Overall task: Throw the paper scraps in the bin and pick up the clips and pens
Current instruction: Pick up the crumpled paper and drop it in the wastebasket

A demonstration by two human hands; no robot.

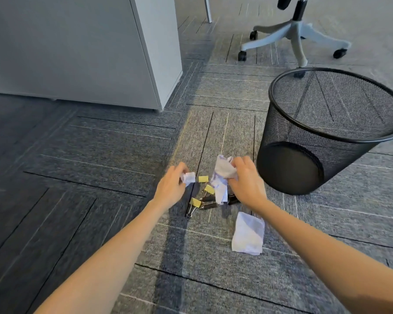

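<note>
Left hand (171,186): I am pinching a small paper scrap (188,177) between thumb and fingertips, fingers closed on it, low over the carpet (100,143).
Right hand (245,177): I am gripping a larger crumpled scrap (224,169), fingers curled shut around its near edge.
Torn strip (220,189): I am seeing it hang or lie just under the crumpled scrap, over the dark items; whether it is one piece with the scrap in my right hand, I cannot tell.
Loose scrap (247,234): lying flat on the carpet near my right forearm, untouched.
Binder clips (203,179): three yellow ones between my hands, on the carpet, wire handles showing on the nearest.
Pens (209,203): dark barrels, likely pens, lying partly under the strip; blurred, so I am hedging on the count.
Bin (281,164): black wire mesh, standing just right of the pile, looking empty.
Handling, paper: I am judging it light, soft, crushable; any edge will do.
Handling, clips: stiff, small, hard; best taken by the body or the wire loops.
Handling, pens: smooth, prone to rolling; best taken mid-barrel.
Writing: faint purplish marks on the scraps, unreadable; no brand showing anywhere.
Surroundings: white cabinet (77,53) to the left beyond, chair base (297,35) behind the bin.
</note>
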